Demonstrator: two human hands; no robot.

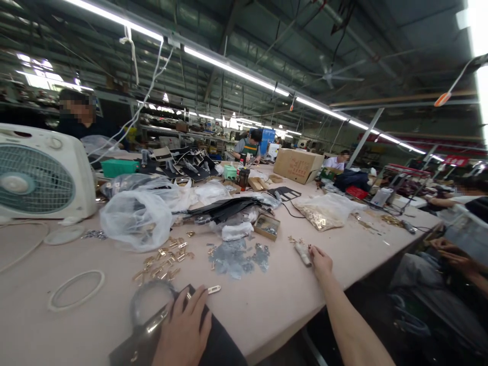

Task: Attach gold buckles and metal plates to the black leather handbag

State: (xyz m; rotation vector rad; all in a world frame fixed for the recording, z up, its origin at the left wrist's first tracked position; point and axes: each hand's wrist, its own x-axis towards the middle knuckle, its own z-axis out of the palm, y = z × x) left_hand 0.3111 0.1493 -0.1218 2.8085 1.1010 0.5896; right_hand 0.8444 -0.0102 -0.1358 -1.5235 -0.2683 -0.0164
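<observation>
My left hand lies flat, fingers stretched, on a black leather piece with a metal buckle at the table's near edge. My right hand reaches out across the table and closes on a small whitish cylinder. Between the hands lie gold metal clips, a silver clip and a pile of small clear packets.
A white fan stands at the left. Plastic bags, black straps, a small box, a bag of gold parts and a cardboard carton cover the beige table. Other people sit around; someone's hands are at the right.
</observation>
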